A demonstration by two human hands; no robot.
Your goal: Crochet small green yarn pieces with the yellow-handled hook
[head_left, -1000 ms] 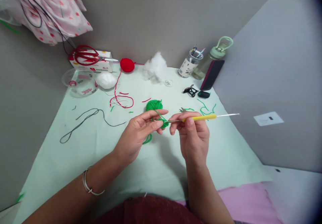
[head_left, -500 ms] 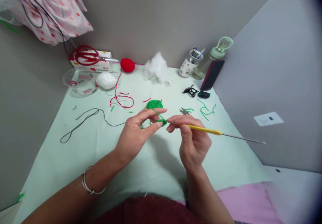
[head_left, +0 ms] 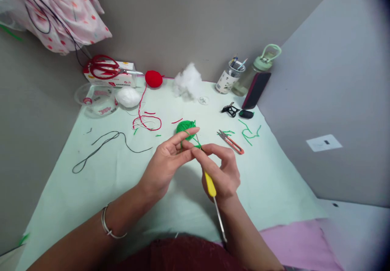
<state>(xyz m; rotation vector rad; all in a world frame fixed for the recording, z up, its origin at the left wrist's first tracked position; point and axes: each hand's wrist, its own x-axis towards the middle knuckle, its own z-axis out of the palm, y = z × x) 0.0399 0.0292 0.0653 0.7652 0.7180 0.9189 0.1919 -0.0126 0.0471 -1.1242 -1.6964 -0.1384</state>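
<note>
My left hand [head_left: 163, 163] pinches a small piece of green crochet work [head_left: 197, 145], and a strand of green yarn passes over its raised index finger. My right hand [head_left: 221, 171] is closed round a crochet hook [head_left: 210, 185] with a yellow grip. One steel end of the hook points up at the green stitches; the other slants down toward my lap. Just behind my left fingers lies a ball of green yarn [head_left: 184, 127]. Orange thread snips [head_left: 232, 142] rest to the right of my right hand. My fingers partly hide the crochet work.
At the back stand a red yarn ball [head_left: 154, 79], white stuffing [head_left: 188, 82], a pen cup [head_left: 229, 78], a bottle [head_left: 251, 74] and a phone [head_left: 257, 90]. Red scissors [head_left: 105, 68] lie on a box. A black cord [head_left: 100, 151] and a white yarn ball [head_left: 128, 97] are at left.
My right hand has turned the crochet hook from pointing sideways to pointing up and away, and has moved closer to my left fingers. The thread snips now show fully.
</note>
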